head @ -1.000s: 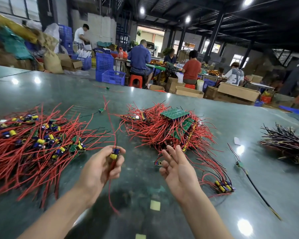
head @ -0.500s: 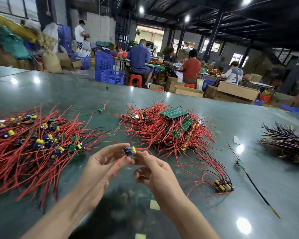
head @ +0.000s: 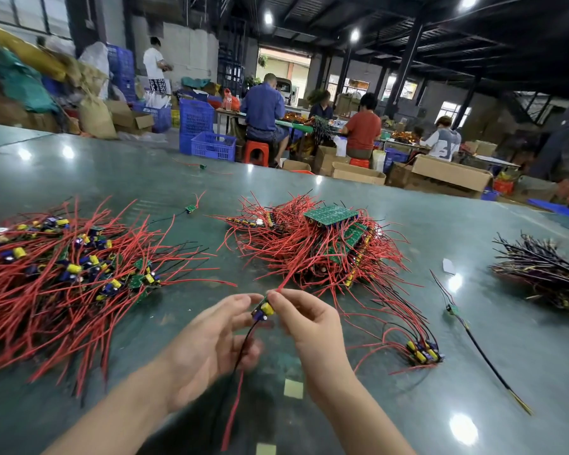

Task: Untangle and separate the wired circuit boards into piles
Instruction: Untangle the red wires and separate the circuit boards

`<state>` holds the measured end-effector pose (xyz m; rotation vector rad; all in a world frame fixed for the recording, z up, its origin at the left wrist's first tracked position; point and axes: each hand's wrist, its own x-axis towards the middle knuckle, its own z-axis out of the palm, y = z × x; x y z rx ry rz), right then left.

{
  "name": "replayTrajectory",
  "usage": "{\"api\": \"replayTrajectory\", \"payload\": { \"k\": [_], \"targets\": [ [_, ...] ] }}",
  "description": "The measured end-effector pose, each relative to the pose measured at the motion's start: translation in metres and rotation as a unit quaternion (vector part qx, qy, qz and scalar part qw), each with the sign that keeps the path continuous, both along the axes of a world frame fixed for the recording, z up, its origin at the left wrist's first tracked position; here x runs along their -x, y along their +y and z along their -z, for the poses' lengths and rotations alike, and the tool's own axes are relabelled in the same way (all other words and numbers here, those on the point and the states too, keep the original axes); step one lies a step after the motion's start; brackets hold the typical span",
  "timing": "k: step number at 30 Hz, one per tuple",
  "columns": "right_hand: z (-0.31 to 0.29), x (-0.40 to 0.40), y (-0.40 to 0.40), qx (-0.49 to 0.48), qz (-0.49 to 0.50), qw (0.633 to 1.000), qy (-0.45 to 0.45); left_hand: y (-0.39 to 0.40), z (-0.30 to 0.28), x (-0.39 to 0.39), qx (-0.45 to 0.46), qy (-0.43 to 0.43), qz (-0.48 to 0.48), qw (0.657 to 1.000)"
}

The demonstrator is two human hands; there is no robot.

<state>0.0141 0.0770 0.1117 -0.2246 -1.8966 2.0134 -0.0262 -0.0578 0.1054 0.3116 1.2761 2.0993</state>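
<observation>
Both hands hold one small board (head: 262,311) above the table (head: 473,231): the left hand (head: 207,343) and right hand (head: 304,318) pinch it between fingertips. The sorted pile (head: 63,270) looks large, but the tangled heap (head: 316,244) is left.

Two hands: left (head: 207,349), right (head: 309,326). Three heaps of wired boards: left (head: 63,274), middle (head: 316,247), dark right (head: 549,274). Five people behind.

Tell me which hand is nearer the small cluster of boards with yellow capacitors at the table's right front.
Right. The right hand sits just left of that cluster; the left hand is farther left, beyond the small board both pinch.
</observation>
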Motion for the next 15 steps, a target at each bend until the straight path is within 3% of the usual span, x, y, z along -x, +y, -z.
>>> {"api": "replayTrajectory", "payload": {
  "k": [5, 8, 11, 15],
  "targets": [
    [-0.002, -0.001, 0.000, -0.031, 0.008, 0.999, 0.011, 0.003, -0.001, -0.006, 0.125, 0.106, -0.022, 0.986],
    [-0.003, -0.003, -0.002, -0.126, -0.011, 0.991, 0.039, 0.005, 0.000, -0.008, 0.161, 0.179, -0.037, 0.970],
    [-0.004, -0.002, 0.000, -0.225, 0.010, 0.973, 0.056, 0.006, 0.000, -0.012, 0.150, 0.199, -0.048, 0.967],
    [-0.011, -0.004, 0.003, -0.165, 0.035, 0.984, 0.051, 0.007, 0.000, -0.011, 0.156, 0.180, -0.046, 0.970]
  ]
}}
